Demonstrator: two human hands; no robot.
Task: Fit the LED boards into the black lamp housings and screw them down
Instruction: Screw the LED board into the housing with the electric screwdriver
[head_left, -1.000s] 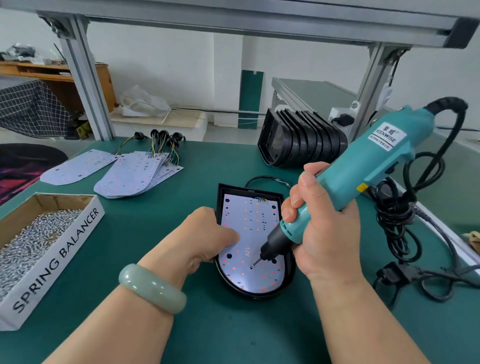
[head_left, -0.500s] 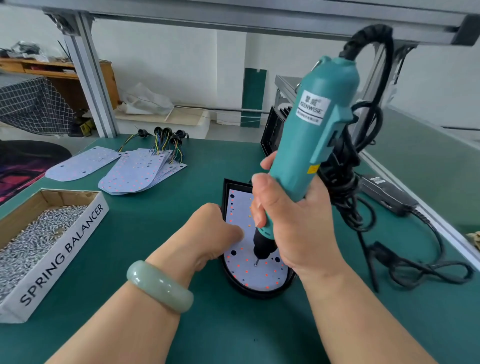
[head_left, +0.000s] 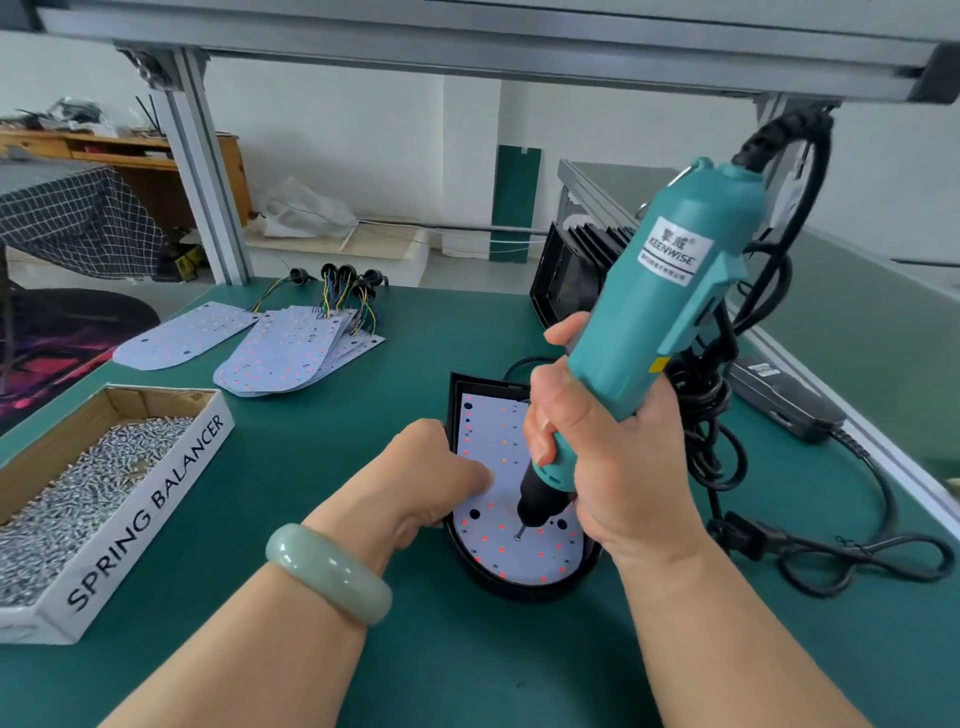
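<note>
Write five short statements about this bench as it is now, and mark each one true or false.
1. The right hand grips the teal screwdriver, bit down on the LED board. True.
2. That LED board lies beside the black housing. False: it sits inside it.
3. The left hand is reaching into the screw box. False: it holds the black housing at its left edge.
4. Spare LED boards lie piled beyond the screw box. True.
5. The teal screwdriver is cordless. False: a black cable leaves its top.
</note>
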